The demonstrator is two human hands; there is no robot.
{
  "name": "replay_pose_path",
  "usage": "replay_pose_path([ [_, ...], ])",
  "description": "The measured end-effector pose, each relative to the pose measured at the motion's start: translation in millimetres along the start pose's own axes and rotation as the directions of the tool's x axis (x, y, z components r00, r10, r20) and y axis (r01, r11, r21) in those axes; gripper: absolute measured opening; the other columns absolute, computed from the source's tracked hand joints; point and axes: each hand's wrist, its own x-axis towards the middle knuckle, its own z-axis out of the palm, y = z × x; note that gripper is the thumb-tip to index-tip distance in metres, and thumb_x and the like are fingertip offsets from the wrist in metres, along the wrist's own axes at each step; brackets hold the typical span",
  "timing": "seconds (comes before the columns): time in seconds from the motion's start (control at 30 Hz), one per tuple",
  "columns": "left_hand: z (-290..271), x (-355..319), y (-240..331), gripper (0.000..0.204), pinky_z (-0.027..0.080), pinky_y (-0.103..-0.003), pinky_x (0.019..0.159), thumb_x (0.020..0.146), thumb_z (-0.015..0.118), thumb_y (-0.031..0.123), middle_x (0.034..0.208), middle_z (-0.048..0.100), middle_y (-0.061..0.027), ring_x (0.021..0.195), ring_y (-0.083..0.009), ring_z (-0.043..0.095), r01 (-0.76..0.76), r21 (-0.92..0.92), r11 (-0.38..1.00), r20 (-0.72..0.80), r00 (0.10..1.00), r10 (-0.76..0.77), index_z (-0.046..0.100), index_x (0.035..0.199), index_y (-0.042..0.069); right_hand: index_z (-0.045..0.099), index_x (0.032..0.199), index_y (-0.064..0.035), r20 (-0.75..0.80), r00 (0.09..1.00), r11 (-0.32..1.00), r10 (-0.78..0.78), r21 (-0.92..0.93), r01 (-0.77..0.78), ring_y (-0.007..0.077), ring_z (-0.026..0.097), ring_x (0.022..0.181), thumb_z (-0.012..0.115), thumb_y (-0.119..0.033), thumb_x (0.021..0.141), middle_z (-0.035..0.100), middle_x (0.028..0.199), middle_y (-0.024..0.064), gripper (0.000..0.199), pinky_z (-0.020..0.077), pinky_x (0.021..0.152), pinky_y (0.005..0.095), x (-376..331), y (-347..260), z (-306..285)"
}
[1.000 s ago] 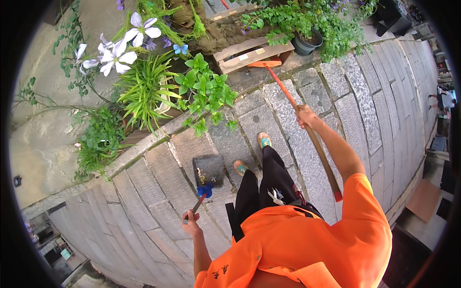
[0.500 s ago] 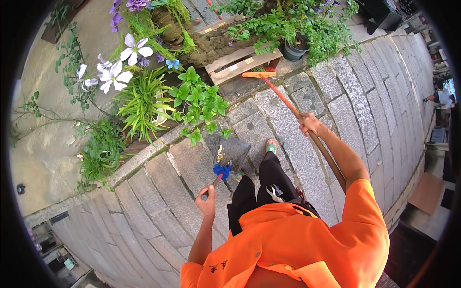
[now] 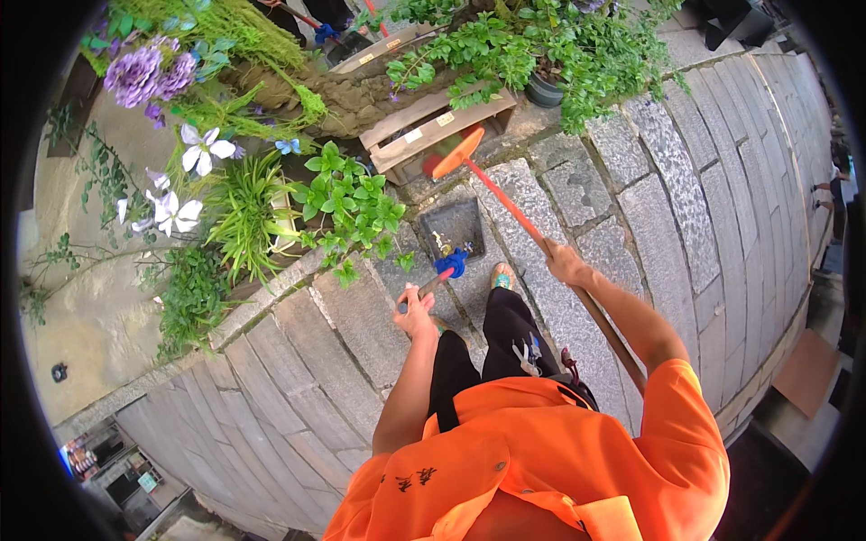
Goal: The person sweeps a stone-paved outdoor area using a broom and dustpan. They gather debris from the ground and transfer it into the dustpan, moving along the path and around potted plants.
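My left hand (image 3: 417, 316) is closed round the handle of a dark dustpan (image 3: 469, 215), whose blue joint (image 3: 451, 263) is near my feet. Pale yellowish bits of litter (image 3: 441, 242) lie in the pan. In my right hand (image 3: 566, 266) is the stick of a broom (image 3: 505, 203), running from beside my right arm up to an orange head (image 3: 458, 151). Its reddish bristles are partly hidden, beside a wooden slatted planter (image 3: 433, 135). The dustpan sits on the stone paving, left of and below the broom head.
Leafy plants (image 3: 347, 203), white flowers (image 3: 206, 149) and a dark pot (image 3: 544, 90) line the far edge. Past the planter, dark trousers and another blue-jointed dustpan (image 3: 347, 43) show; I cannot tell whether they are a reflection. Stone slabs (image 3: 658, 234) stretch right.
The dustpan has moved right and farther away, nearer the broom, and its inside shows more. The broom head has shifted left and tilted. Trousers and another dustpan have come into view at the top.
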Motion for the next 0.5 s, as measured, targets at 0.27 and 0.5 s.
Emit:
replay_pose_path([
  [0.27,57.6,9.4,-22.3,0.024,0.053,-0.031,0.054,0.077,0.066,0.017,0.078,0.058,-0.0129,0.059,-0.0246,0.061,-0.031,-0.017,0.999,0.028,0.999,0.031,0.050,0.084,0.001,0.037,0.126,-0.0018,0.513,0.802,0.747,0.304,0.394,-0.536,0.0149,0.046,0.040,0.048,-0.010,0.079,0.048,0.057,0.0066,0.049,0.0387,0.035,0.0309,-127.5,-41.4,-141.8],
  [0.5,65.3,-3.1,-23.1,0.024,0.052,-0.029,0.052,0.078,0.066,0.019,0.076,0.058,-0.0113,0.057,-0.0206,0.060,-0.060,0.082,0.995,0.085,0.995,0.053,0.054,0.082,-0.001,0.026,0.132,-0.0018,0.499,0.722,0.181,0.479,0.749,-0.637,0.0115,0.038,0.037,0.052,-0.006,0.078,0.046,0.059,0.0073,0.060,0.0324,0.032,0.0284,-123.0,22.0,-133.2],
])
